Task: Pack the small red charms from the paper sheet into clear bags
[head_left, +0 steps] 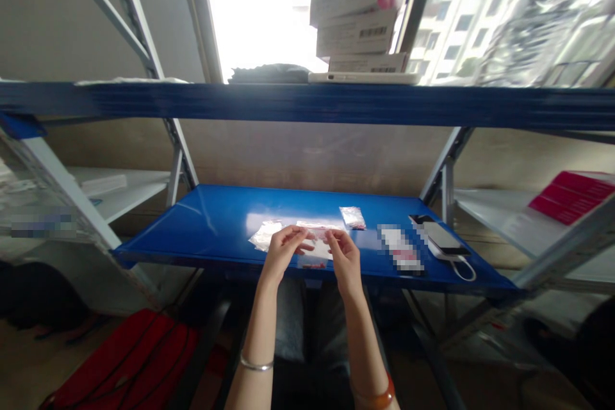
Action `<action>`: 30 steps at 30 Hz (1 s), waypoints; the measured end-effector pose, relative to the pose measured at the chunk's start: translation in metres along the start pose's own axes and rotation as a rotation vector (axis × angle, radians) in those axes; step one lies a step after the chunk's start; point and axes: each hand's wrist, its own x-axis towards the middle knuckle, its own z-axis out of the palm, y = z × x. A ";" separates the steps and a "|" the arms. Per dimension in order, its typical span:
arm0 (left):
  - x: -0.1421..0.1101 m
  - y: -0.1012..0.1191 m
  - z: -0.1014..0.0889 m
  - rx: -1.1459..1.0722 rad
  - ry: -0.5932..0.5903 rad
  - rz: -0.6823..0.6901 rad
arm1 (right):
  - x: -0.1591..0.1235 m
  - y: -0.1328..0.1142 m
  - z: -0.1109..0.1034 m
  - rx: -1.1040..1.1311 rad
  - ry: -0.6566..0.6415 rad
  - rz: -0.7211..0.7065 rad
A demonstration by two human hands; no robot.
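Between my hands, just above the blue shelf board's front edge, a small clear plastic bag (318, 245) with reddish lines is stretched. My left hand (285, 251) pinches its left upper corner with thumb and fingers. At the right upper corner, my right hand (344, 255) pinches it in the same way. Loose white and clear packets (265, 236) lie in a fanned pile beside my left hand. Beyond my right hand rests a small stack of clear bags (352, 217) with reddish edges. What the held bag contains is too small to make out.
To the right lie a pixel-blurred item (400, 248) and a dark-screened phone (444, 238) on a white block with a white cable (465, 269). A blue upper shelf beam (307, 104) crosses overhead, carrying stacked white boxes (358, 32). Metal posts (439, 166) flank the board.
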 end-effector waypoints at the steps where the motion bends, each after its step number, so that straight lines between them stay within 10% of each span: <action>1: 0.000 0.000 0.000 0.020 0.010 0.020 | 0.000 -0.001 -0.001 0.002 0.003 0.000; 30: 0.005 -0.017 0.011 0.083 -0.029 0.146 | 0.001 0.003 -0.016 0.036 -0.049 -0.079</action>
